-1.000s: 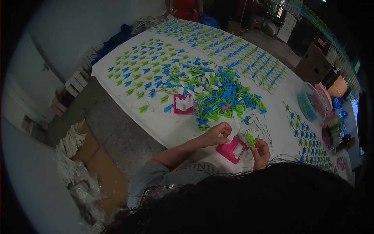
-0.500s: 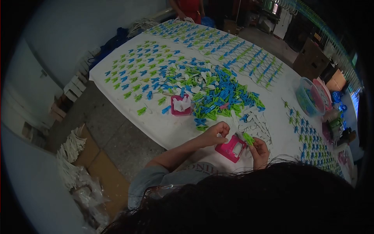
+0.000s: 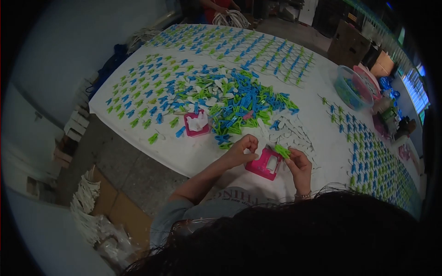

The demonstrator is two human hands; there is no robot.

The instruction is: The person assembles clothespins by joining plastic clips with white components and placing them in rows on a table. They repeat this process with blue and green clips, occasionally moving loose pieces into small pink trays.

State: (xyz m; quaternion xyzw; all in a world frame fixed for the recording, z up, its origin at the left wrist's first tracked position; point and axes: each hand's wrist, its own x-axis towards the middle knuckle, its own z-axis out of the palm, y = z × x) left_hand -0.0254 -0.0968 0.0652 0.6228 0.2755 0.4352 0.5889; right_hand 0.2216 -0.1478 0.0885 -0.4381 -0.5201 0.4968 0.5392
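Close to the table's front edge, my left hand [image 3: 240, 151] is loosely curled, with a gap between thumb and forefinger and nothing visible in it. Its thumb is beside a pink box [image 3: 263, 168] with a white piece in its opening. My right hand [image 3: 300, 168] pinches a green clip [image 3: 282, 151] just above the box's right side. Behind my hands lies a heap of blue and green clips [image 3: 248, 99], mixed with white pieces. White strips [image 3: 294, 133] lie at its right. A second pink box [image 3: 197, 123] holding white material stands left of the heap.
Rows of clips [image 3: 138, 92] cover the table's left, with more along the back [image 3: 258, 50] and right [image 3: 363, 152]. A clear tub [image 3: 353, 87] stands at the right. At the far edge, a person in red [image 3: 221, 9] holds a white bundle [image 3: 232, 19].
The view has shifted, so the table sits further left and higher. My right hand still holds the green clip above the pink box. The far person's white bundle now shows more fully.
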